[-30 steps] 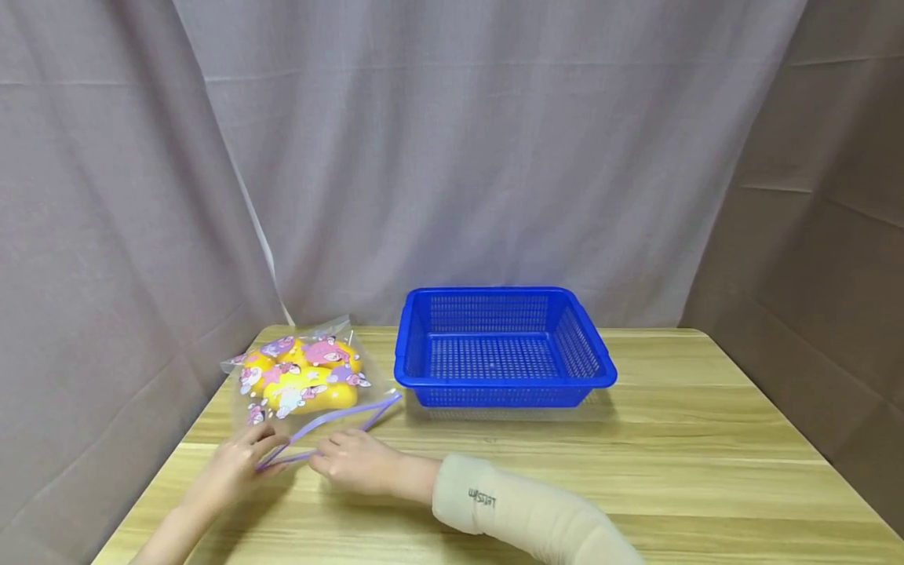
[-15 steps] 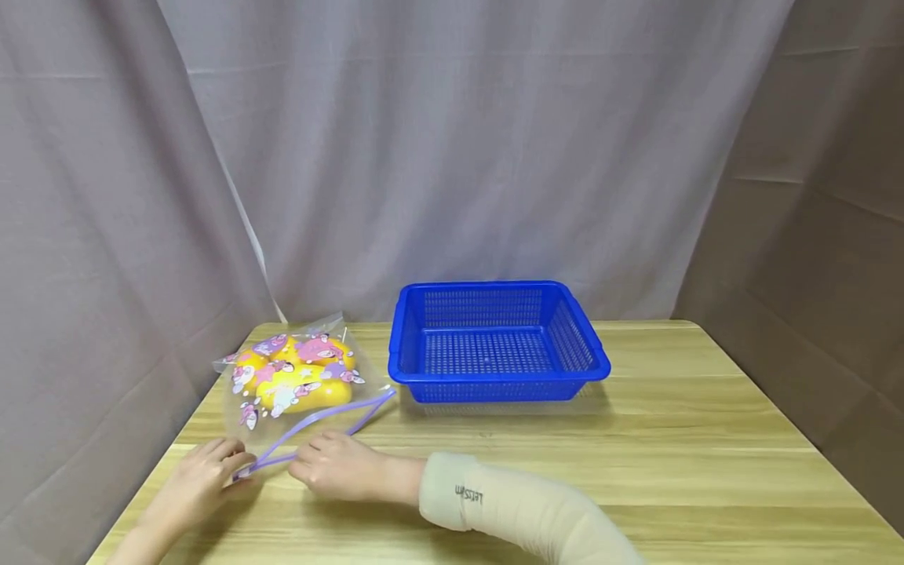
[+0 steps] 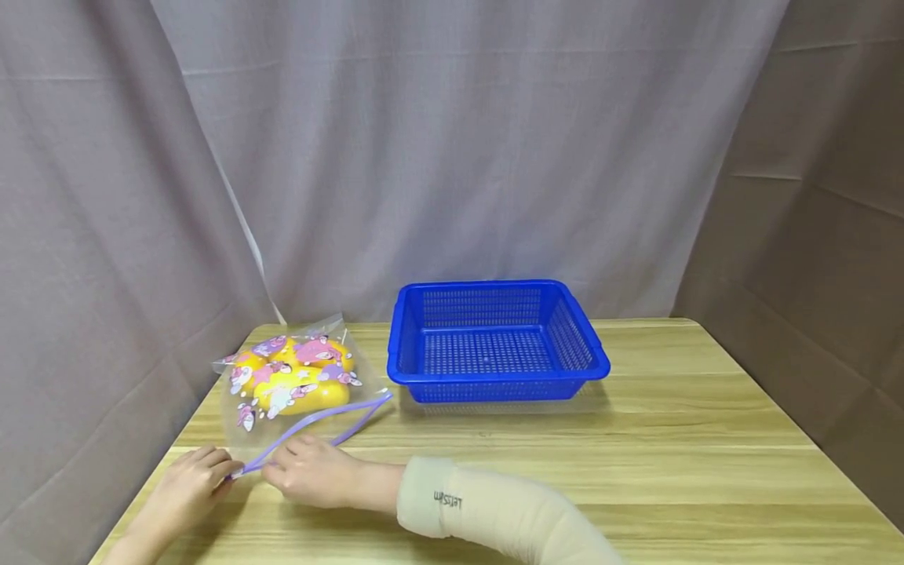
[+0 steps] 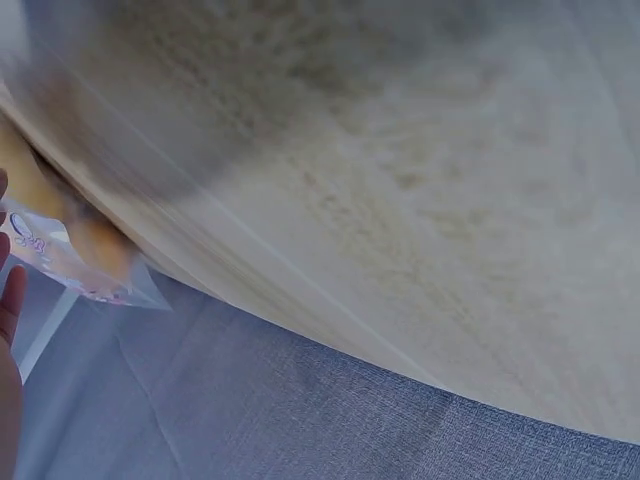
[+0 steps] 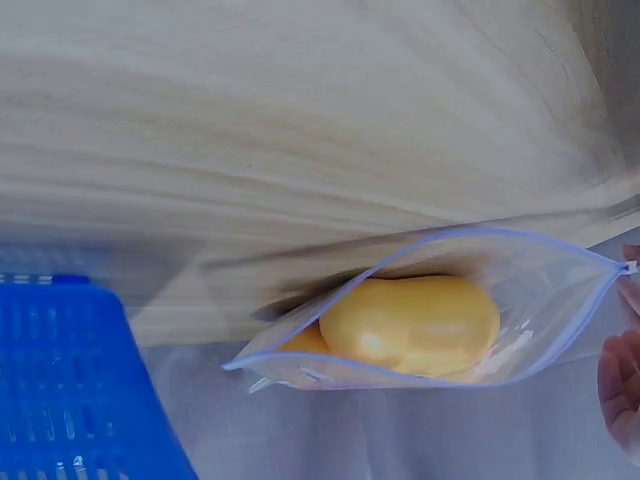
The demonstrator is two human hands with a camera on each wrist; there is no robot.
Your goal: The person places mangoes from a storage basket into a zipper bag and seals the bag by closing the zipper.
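Observation:
A clear zip bag (image 3: 243,439) with pink and purple cartoon prints lies at the table's left. Inside it are several yellow-orange rounded things, among them a long yellow one (image 5: 410,325); their exact kind is unclear. Its purple-edged mouth gapes toward the person, as the right wrist view shows. My left hand (image 3: 187,486) pinches the mouth's left corner, where a small slider sits. Close beside it, my right hand (image 3: 314,471) grips the near purple edge with curled fingers; its fingertips are hidden. Part of the left hand (image 4: 10,330) shows at the left wrist view's edge.
An empty blue plastic basket (image 3: 497,377) stands right of the bag, toward the back of the wooden table (image 3: 678,463). Grey cloth (image 3: 480,157) hangs behind and along both sides. The right forearm's pale sleeve (image 3: 494,502) crosses the front.
Both hands have shifted left, the left one also nearer the person, and the right hand has slid along the purple edge toward the left corner. The bag's mouth stays parted.

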